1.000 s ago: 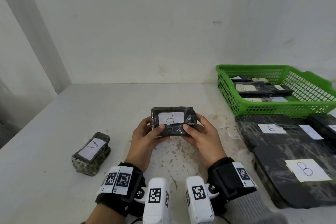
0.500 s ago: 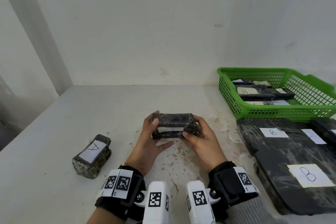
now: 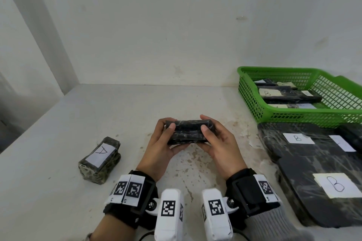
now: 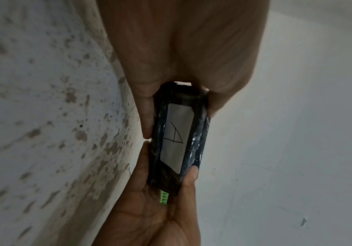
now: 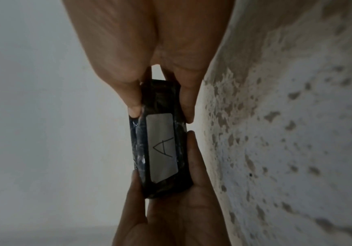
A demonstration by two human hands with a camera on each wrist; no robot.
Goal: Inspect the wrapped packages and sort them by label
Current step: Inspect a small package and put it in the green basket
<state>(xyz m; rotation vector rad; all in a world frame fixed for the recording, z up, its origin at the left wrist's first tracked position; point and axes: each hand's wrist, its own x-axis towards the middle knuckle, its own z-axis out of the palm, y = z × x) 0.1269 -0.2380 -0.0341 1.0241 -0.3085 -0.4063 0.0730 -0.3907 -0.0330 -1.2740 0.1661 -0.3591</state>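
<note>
I hold a small black wrapped package (image 3: 188,132) above the table's middle, my left hand (image 3: 163,143) gripping its left end and my right hand (image 3: 217,143) its right end. From the head its plain dark face shows; the white label marked A (image 4: 176,138) (image 5: 162,148) faces the wrists. Thumbs lie on top, fingers curl beneath. A second wrapped package with an A label (image 3: 100,159) lies on the table to the left. Flat black packages labelled B (image 3: 317,162) lie at the right.
A green mesh basket (image 3: 252,101) with several labelled dark packages stands at the back right against the wall. The white table (image 3: 117,107) is stained near the middle. A wall closes the back, and the table's left edge drops off.
Both hands have rolled the package so its A label, facing up a second ago, now faces toward my wrists. The package stays in the same spot above the table.
</note>
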